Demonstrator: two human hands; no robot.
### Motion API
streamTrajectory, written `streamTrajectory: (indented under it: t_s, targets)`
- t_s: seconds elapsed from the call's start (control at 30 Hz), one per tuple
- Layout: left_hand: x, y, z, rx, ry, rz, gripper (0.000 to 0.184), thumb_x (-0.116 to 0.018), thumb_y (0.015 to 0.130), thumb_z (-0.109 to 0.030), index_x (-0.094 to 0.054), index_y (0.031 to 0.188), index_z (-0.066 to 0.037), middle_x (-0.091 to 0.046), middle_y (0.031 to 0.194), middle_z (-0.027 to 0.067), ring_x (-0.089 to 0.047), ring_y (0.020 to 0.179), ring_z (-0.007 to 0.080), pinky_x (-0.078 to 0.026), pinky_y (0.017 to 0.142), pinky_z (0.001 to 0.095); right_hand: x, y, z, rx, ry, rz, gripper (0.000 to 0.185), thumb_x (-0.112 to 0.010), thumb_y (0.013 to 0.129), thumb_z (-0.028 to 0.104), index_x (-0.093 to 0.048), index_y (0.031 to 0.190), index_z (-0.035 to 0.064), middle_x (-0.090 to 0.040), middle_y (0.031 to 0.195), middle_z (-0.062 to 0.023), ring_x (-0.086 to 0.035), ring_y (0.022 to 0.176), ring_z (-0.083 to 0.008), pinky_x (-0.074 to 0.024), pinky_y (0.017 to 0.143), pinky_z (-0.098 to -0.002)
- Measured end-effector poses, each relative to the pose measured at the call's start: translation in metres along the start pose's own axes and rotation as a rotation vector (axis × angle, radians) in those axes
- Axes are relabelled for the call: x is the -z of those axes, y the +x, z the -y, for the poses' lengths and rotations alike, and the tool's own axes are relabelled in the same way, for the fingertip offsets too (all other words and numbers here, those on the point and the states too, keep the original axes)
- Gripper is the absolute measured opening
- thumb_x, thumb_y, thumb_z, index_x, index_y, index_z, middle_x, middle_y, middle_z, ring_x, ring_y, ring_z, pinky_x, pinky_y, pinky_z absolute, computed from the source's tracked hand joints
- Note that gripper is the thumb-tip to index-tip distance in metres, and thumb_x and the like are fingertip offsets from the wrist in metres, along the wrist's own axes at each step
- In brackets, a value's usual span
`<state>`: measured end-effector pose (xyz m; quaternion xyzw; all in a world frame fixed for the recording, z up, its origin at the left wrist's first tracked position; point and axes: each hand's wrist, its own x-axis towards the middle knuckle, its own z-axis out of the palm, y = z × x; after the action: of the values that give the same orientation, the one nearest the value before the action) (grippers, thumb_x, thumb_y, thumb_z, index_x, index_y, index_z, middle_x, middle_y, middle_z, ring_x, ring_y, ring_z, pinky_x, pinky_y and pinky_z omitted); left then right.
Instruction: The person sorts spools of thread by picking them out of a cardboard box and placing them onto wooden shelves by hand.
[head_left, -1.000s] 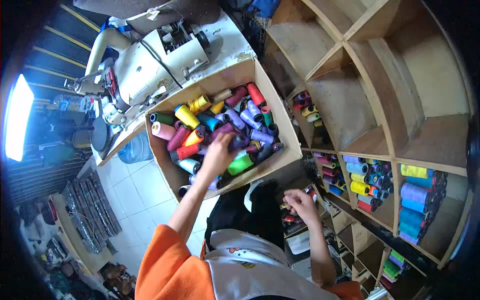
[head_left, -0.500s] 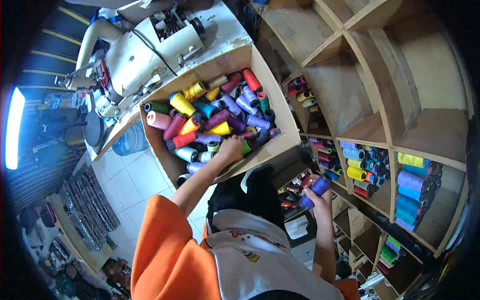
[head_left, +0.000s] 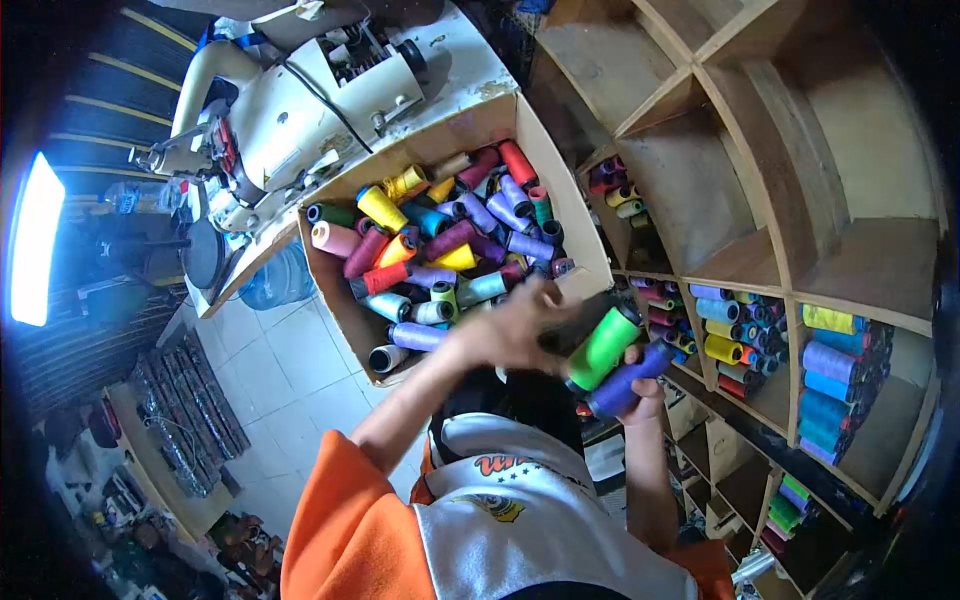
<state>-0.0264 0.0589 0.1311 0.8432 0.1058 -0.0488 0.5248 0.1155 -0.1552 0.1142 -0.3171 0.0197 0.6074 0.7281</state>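
My right hand [head_left: 645,395] is wrapped round a purple thread spool [head_left: 630,380], right of the cardboard box. A bright green thread spool [head_left: 605,348] lies alongside the purple one, with a right-hand fingertip showing between the two. My left hand [head_left: 515,330] is blurred by motion just left of the green spool, its thumb and fingers apart. Whether it touches that spool I cannot tell. Behind it stands the open cardboard box [head_left: 565,185], holding many thread spools in purple, yellow, red, teal and pink, among them a yellow spool [head_left: 381,209].
A white sewing machine [head_left: 290,125] stands on a table beyond the box. Wooden shelving [head_left: 745,170] fills the right side, some compartments stacked with spools such as a lavender spool [head_left: 824,361]. A blue water jug [head_left: 275,278] sits on the tiled floor [head_left: 285,340].
My left hand has come out of the box toward my right hand. The green spool is now beside the purple one at my right hand, which still grips the purple spool.
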Motion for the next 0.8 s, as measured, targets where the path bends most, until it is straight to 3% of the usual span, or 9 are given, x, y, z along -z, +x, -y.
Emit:
streamTrajectory:
  t_s: [0.03, 0.1, 0.2, 0.3, 0.4, 0.43, 0.6, 0.67, 0.8]
  targets:
    - [0.003, 0.006, 0.033, -0.058, 0.103, -0.200, 0.063, -0.076, 0.069, -0.031, -0.055, 0.119, 0.000, -0.056, 0.116, 0.0174, -0.056, 0.102, 0.0299, -0.044, 0.091, 0.0354, 0.000, -0.002, 0.001, 0.007, 0.012, 0.101, 0.036, -0.074, 0.063, 0.018, -0.055, 0.094, 0.0133, -0.046, 0.123, -0.0190, -0.045, 0.117, -0.0378, -0.0366, 0.099, -0.0527]
    - [0.023, 0.031, 0.101, 0.398, 0.103, -0.259, 0.042, -0.071, 0.072, -0.027, -0.062, 0.101, 0.002, -0.064, 0.090, 0.0189, -0.061, 0.083, 0.0334, -0.050, 0.078, 0.0398, 0.008, -0.008, 0.004, 0.037, -0.013, 0.265, 0.030, -0.072, 0.073, 0.024, -0.055, 0.097, 0.0174, -0.031, 0.139, -0.0233, -0.033, 0.128, -0.0442, -0.0281, 0.104, -0.0602]
    - [-0.016, 0.033, 0.247, 0.601, 0.709, -0.465, 0.040, -0.065, 0.076, -0.027, -0.057, 0.105, 0.000, -0.060, 0.101, 0.0191, -0.057, 0.096, 0.0347, -0.049, 0.076, 0.0428, 0.002, -0.025, 0.007, 0.115, 0.033, 0.045, 0.037, -0.075, 0.065, 0.022, -0.061, 0.099, 0.0149, -0.039, 0.133, -0.0257, -0.041, 0.122, -0.0445, -0.0361, 0.100, -0.0555]
    - [-0.013, 0.035, 0.256, 0.619, 0.755, -0.328, 0.049, -0.069, 0.073, -0.029, -0.054, 0.109, 0.000, -0.059, 0.105, 0.0190, -0.053, 0.103, 0.0367, -0.045, 0.082, 0.0501, 0.003, -0.034, 0.014, 0.195, -0.028, 0.010, 0.042, -0.075, 0.063, 0.023, -0.061, 0.101, 0.0166, -0.039, 0.134, -0.0256, -0.042, 0.121, -0.0446, -0.0339, 0.100, -0.0584]
    - [-0.003, 0.031, 0.206, 0.649, 0.516, -0.424, 0.046, -0.072, 0.071, -0.028, -0.057, 0.106, -0.002, -0.059, 0.104, 0.0185, -0.054, 0.102, 0.0348, -0.045, 0.085, 0.0466, 0.008, -0.047, 0.014, 0.173, -0.006, -0.048, 0.042, -0.076, 0.063, 0.024, -0.062, 0.102, 0.0178, -0.038, 0.135, -0.0248, -0.040, 0.123, -0.0443, -0.0321, 0.101, -0.0587]
    - [-0.003, 0.026, 0.200, 0.499, 0.379, -0.532, 0.043, -0.073, 0.072, -0.026, -0.058, 0.104, -0.002, -0.061, 0.099, 0.0131, -0.059, 0.094, 0.0271, -0.047, 0.081, 0.0375, 0.012, -0.046, 0.015, 0.175, -0.010, -0.066, 0.042, -0.076, 0.062, 0.024, -0.063, 0.102, 0.0181, -0.037, 0.136, -0.0246, -0.040, 0.123, -0.0442, -0.0318, 0.101, -0.0588]
    - [0.005, 0.012, 0.067, 0.408, -0.770, -0.282, 0.039, -0.067, 0.079, -0.023, -0.057, 0.109, 0.000, -0.060, 0.086, 0.0039, -0.059, 0.077, 0.0151, -0.047, 0.074, 0.0259, 0.010, -0.033, 0.014, 0.167, -0.107, 0.067, 0.050, -0.077, 0.062, 0.025, -0.061, 0.109, 0.0181, -0.036, 0.136, -0.0273, -0.039, 0.124, -0.0458, -0.0321, 0.101, -0.0580]
    - [-0.010, 0.016, 0.017, 0.337, -1.335, -0.238, 0.045, -0.063, 0.083, -0.021, -0.049, 0.118, 0.002, -0.058, 0.098, 0.0082, -0.057, 0.088, 0.0133, -0.046, 0.080, 0.0282, -0.007, -0.023, 0.019, 0.148, -0.109, 0.177, 0.051, -0.077, 0.062, 0.026, -0.061, 0.109, 0.0168, -0.037, 0.135, -0.0284, -0.040, 0.123, -0.0437, -0.0332, 0.102, -0.0552]
    - [-0.045, 0.028, -0.025, 0.151, -1.027, -0.210, 0.072, -0.070, 0.080, -0.030, -0.032, 0.132, 0.003, -0.051, 0.119, 0.0141, -0.051, 0.112, 0.0208, -0.038, 0.099, 0.0356, -0.016, -0.020, 0.032, 0.015, -0.441, 0.034, 0.067, -0.078, 0.060, 0.027, -0.057, 0.119, 0.0050, -0.047, 0.130, -0.0137, -0.048, 0.118, -0.0262, -0.0355, 0.102, -0.0402]
